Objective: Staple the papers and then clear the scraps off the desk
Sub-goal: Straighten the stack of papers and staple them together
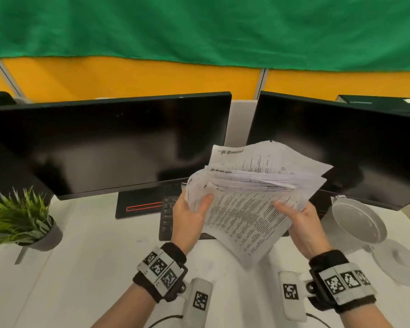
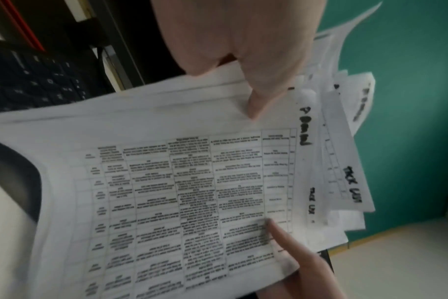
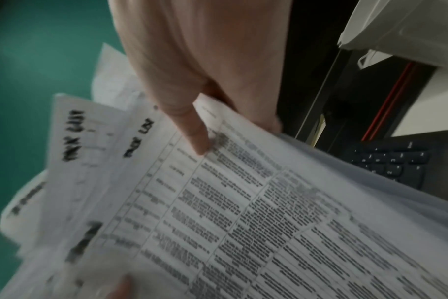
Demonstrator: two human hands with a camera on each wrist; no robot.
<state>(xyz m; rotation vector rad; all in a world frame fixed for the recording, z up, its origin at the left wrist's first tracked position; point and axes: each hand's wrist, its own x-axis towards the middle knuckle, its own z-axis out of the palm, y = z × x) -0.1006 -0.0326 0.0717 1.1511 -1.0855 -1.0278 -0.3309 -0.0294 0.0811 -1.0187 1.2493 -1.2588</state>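
Note:
A loose, uneven stack of printed papers (image 1: 251, 192) is held up in the air above the keyboard, its sheets fanned and misaligned. My left hand (image 1: 192, 214) grips the stack's left edge, thumb on top. My right hand (image 1: 298, 216) grips the right edge, thumb pressed on the top sheet. In the left wrist view the top sheet of the papers (image 2: 182, 192) shows a printed table, with my left hand (image 2: 253, 85) above it. The right wrist view shows the same papers (image 3: 243, 212) with my right hand (image 3: 192, 125) thumb on them. No stapler is in view.
Two dark monitors (image 1: 109, 143) (image 1: 341, 147) stand behind, with a black keyboard (image 1: 168, 216) under the papers. A potted green plant (image 1: 17, 216) sits at the left. A white lidless container (image 1: 357, 223) and its round lid (image 1: 398, 261) are at the right on the white desk (image 1: 81, 268).

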